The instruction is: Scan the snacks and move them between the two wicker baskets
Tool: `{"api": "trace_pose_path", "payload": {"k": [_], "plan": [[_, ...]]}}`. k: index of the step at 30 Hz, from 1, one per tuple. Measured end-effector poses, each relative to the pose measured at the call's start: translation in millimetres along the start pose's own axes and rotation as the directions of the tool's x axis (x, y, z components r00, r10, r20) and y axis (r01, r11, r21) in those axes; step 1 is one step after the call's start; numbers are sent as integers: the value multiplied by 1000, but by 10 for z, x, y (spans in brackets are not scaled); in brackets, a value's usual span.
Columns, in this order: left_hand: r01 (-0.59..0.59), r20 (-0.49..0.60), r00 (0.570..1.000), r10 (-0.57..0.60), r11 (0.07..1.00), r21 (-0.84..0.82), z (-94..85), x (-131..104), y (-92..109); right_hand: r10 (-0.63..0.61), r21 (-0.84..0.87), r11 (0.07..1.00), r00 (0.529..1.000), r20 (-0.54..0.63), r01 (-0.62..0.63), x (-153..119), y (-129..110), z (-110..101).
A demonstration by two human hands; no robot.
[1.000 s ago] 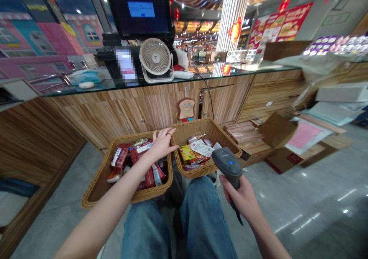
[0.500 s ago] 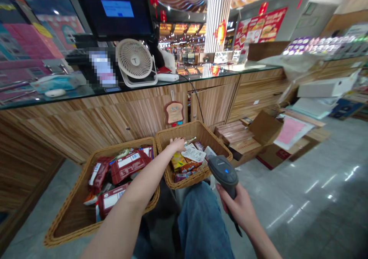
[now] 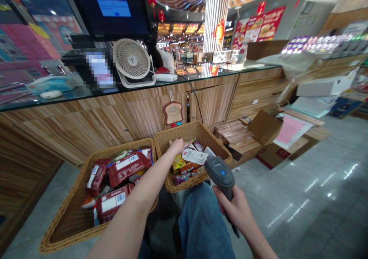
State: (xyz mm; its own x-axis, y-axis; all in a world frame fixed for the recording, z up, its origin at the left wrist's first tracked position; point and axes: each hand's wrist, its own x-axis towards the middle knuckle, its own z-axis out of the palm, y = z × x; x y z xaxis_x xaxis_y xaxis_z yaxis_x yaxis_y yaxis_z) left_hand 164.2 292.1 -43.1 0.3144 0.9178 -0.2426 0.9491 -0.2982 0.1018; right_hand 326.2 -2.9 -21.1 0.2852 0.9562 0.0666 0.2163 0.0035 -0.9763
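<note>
My right hand (image 3: 234,203) is wrapped round the handle of a dark grey barcode scanner (image 3: 220,170), whose blue light is on. The scanner's head is over the right wicker basket's near right side. My left hand (image 3: 176,145) reaches into that right wicker basket (image 3: 161,138), its fingers curled and partly hidden among the goods. Close beside its fingertips lies a packet with a white printed label (image 3: 194,156). A yellow packet (image 3: 178,162), an orange-brown packet (image 3: 188,168) and a purple packet (image 3: 181,179) lie nearer me in the basket.
A larger wicker basket (image 3: 61,213) at the left holds several dark red packets (image 3: 129,167). Behind stands a wooden counter (image 3: 138,113) with a white fan (image 3: 132,59) and a monitor (image 3: 112,13). Cardboard boxes (image 3: 264,136) lie on the floor at the right.
The white-labelled packet beside my left hand has shifted and its label now faces up more plainly. The scanner has moved slightly left. My left hand stays in the right basket.
</note>
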Motion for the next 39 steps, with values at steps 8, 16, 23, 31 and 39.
{"api": "trace_pose_path", "payload": {"k": [8, 16, 23, 31, 39], "plan": [[42, 58, 998, -38, 996, -77, 23, -13, 15, -9, -28, 1000, 1000, -7, 8, -33, 12, 0], [69, 124, 991, -59, 994, -81, 23, -35, 93, 6, -38, 999, 1000, 3, -6, -45, 26, 24], [71, 57, 996, -65, 991, -117, -159, -119, 55, 9, -30, 1000, 1000, -3, -9, -69, -40, 15], [-101, -259, 965, 48, 976, -195, -465, -928, -227, -25, -21, 999, 999, 35, 26, -111, -96, 82], [-143, -516, 855, -45, 937, -318, -232, -2060, -653, -66, -4, 998, 993, 100, 67, -187, -243, 273]]}}
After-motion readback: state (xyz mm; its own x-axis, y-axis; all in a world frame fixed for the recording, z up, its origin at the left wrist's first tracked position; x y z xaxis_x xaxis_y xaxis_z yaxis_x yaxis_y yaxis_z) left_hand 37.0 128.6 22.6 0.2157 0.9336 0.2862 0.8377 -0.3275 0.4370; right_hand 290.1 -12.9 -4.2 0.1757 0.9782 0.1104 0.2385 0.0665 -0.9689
